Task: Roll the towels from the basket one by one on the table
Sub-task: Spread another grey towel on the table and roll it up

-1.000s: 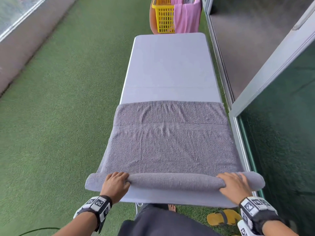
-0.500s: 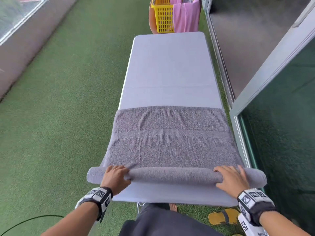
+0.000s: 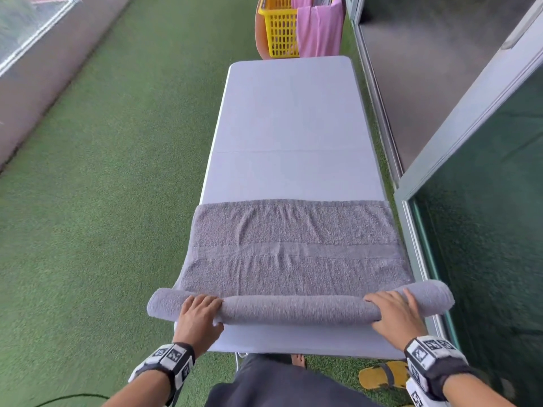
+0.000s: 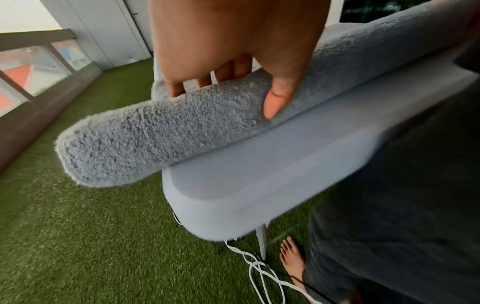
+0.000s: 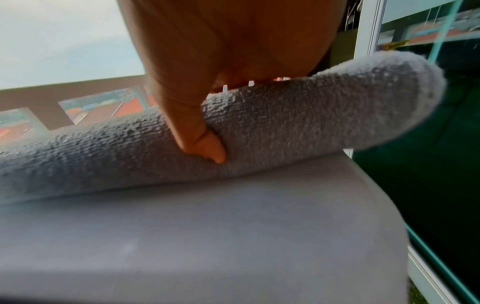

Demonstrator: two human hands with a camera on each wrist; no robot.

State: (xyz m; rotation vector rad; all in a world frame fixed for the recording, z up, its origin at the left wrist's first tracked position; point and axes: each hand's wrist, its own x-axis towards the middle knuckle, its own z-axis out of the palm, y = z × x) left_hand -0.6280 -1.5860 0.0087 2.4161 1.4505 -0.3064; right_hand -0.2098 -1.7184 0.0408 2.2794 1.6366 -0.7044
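Note:
A grey towel (image 3: 293, 248) lies flat across the near half of the white table (image 3: 291, 113). Its near end is wound into a roll (image 3: 293, 309) close to the front edge, and both ends of the roll overhang the table's sides. My left hand (image 3: 199, 312) grips the roll near its left end, fingers over the top and thumb (image 4: 272, 105) on the near side of the roll (image 4: 155, 139). My right hand (image 3: 393, 312) grips it near the right end in the same way, with the thumb (image 5: 207, 148) pressed into the roll (image 5: 311, 119).
A yellow basket (image 3: 279, 27) with a pink towel (image 3: 318, 30) draped over its rim stands beyond the table's far end. A sliding glass door frame (image 3: 440, 160) runs close along the right. Green turf (image 3: 102, 201) surrounds the table; a yellow sandal (image 3: 382, 374) and a white cord (image 4: 259, 273) lie near my feet.
The roll has grown thicker under both hands. The towel's far edge has slid toward me, so the flat stretch is shorter. Both hands kept their places on the roll.

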